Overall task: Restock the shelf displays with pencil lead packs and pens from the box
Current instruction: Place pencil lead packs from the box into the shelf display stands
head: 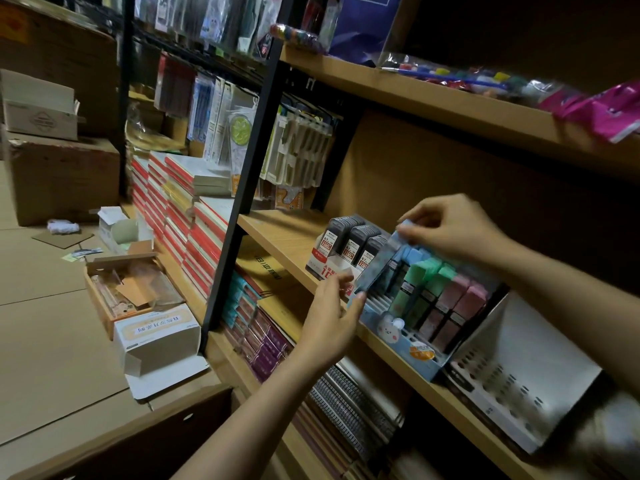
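Both hands work at the front edge of the middle shelf [277, 237], where a light blue display tray [420, 355] stands tilted back so its rows of pastel lead packs [446, 289] face outward. The right hand [453, 226] pinches the top of a blue lead pack [379, 261] between thumb and fingertips, while the left hand [329, 317], fingers loosely curled, steadies the pack's lower end with its fingertips; the pack hangs slanted over the tray's left side, just above the slots, probably held at both ends so it can be steered into a narrow column rather than dropped. The picture is blurred there, so whether this is 1 pack or a small stack I cannot tell. The tray's blue, green and pink columns look partly filled, with bare slots showing along the front, which suggests the restocking is under way but not finished. Just left of it on the same shelf stands a display of dark lead packs [349, 244] with red-and-white labels, and to the right a white display stand [519, 386] with rows of holes holds nothing that I can see, perhaps meant for pens. On the floor near the shelf's foot lie an open white box [159, 341] and an open tray of stock [131, 292], likely the supply being drawn from.
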Available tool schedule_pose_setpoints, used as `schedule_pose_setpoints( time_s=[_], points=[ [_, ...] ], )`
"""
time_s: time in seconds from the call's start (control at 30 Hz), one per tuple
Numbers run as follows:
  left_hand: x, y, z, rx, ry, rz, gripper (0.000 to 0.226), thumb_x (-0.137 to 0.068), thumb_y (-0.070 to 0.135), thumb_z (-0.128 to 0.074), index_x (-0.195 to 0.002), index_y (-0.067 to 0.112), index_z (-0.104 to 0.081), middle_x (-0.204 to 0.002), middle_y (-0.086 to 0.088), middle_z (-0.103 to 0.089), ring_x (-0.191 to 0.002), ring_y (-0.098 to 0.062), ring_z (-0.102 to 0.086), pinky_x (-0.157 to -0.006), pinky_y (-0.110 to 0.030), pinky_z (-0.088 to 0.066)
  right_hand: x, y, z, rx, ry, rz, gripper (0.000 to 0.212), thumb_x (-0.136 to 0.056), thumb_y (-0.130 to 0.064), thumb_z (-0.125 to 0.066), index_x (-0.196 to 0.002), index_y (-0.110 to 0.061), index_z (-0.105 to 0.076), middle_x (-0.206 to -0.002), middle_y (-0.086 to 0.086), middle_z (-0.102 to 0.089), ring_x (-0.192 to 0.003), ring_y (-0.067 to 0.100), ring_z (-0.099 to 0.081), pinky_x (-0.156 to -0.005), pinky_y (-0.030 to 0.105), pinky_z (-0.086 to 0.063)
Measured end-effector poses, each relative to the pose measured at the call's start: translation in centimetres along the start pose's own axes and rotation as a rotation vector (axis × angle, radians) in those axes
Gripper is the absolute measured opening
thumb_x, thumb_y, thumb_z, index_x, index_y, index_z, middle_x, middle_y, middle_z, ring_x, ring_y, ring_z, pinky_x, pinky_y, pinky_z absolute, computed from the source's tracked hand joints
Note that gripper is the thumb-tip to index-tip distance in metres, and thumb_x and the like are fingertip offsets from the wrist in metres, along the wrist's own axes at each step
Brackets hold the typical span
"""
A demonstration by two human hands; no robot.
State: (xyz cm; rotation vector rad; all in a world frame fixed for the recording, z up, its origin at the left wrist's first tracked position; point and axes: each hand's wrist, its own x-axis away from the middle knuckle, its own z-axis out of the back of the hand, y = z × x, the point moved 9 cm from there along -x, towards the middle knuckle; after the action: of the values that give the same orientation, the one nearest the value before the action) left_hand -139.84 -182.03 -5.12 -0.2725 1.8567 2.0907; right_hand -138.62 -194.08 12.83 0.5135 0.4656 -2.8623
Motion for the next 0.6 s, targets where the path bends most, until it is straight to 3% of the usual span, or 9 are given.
schedule_pose_setpoints(
  time_s=[0.1,0.2,0.27,0.33,0.47,0.6],
  points=[
    [0.5,0.0,-1.3,-0.307,-0.095,-0.129,0.049,-0.097,0.041,-0.047,-0.143,0.025,-0.037,-0.151,0.005,-0.025,-0.139,-0.012,-0.024,-0.117,-0.035,-0.028,-1.3,1.4,3.2,0.115,0.100,-0.035,0.014,-0.081,-0.030,-0.077,-0.090,-0.021,-0.074,-0.082,-0.005,-0.072,-0.079,0.008,-0.068,-0.065,0.022,-0.051],
    [1.1,-0.2,-3.8,-0.563,-0.259,-0.231,0.058,-0.098,0.049,-0.040,-0.150,0.032,-0.022,-0.160,0.007,-0.002,-0.148,-0.018,-0.003,-0.121,-0.042,-0.015,-2.1,2.4,2.5,0.221,0.050,-0.062,0.013,-0.081,-0.031,-0.077,-0.088,-0.021,-0.074,-0.084,-0.005,-0.068,-0.078,0.005,-0.061,-0.057,0.016,-0.041],
    [1.1,-0.6,-4.6,-0.675,-0.310,-0.265,0.060,-0.098,0.052,-0.035,-0.152,0.035,-0.015,-0.162,0.003,0.003,-0.149,-0.019,0.005,-0.122,-0.044,-0.009,-2.4,3.1,1.5,0.271,0.033,-0.083,0.011,-0.080,-0.032,-0.078,-0.084,-0.023,-0.073,-0.081,-0.008,-0.063,-0.073,-0.001,-0.052,-0.056,0.015,-0.036],
    [1.2,-1.1,-4.9,-0.685,-0.354,-0.258,0.059,-0.099,0.052,-0.033,-0.152,0.038,-0.013,-0.162,0.002,0.002,-0.149,-0.020,0.008,-0.122,-0.043,-0.007,-2.6,3.9,0.6,0.286,0.030,-0.103,0.010,-0.079,-0.033,-0.079,-0.081,-0.025,-0.072,-0.081,-0.008,-0.062,-0.074,0.000,-0.051,-0.055,0.015,-0.035],
    [1.1,-1.7,-4.6,-0.688,-0.335,-0.278,0.057,-0.099,0.049,-0.037,-0.151,0.037,-0.018,-0.162,0.000,-0.003,-0.150,-0.022,-0.001,-0.120,-0.044,-0.020,-2.6,5.4,-0.9,0.307,-0.009,-0.145,0.012,-0.078,-0.036,-0.080,-0.077,-0.029,-0.069,-0.080,-0.007,-0.068,-0.074,0.006,-0.061,-0.062,0.030,-0.054],
    [1.1,-1.8,-4.5,-0.667,-0.319,-0.303,0.055,-0.100,0.047,-0.038,-0.151,0.036,-0.020,-0.161,0.001,-0.005,-0.149,-0.022,-0.005,-0.119,-0.042,-0.024,-2.6,6.1,-1.6,0.346,-0.044,-0.153,0.014,-0.078,-0.036,-0.079,-0.073,-0.029,-0.068,-0.076,-0.006,-0.069,-0.071,0.007,-0.062,-0.069,0.035,-0.057]
  ],
)
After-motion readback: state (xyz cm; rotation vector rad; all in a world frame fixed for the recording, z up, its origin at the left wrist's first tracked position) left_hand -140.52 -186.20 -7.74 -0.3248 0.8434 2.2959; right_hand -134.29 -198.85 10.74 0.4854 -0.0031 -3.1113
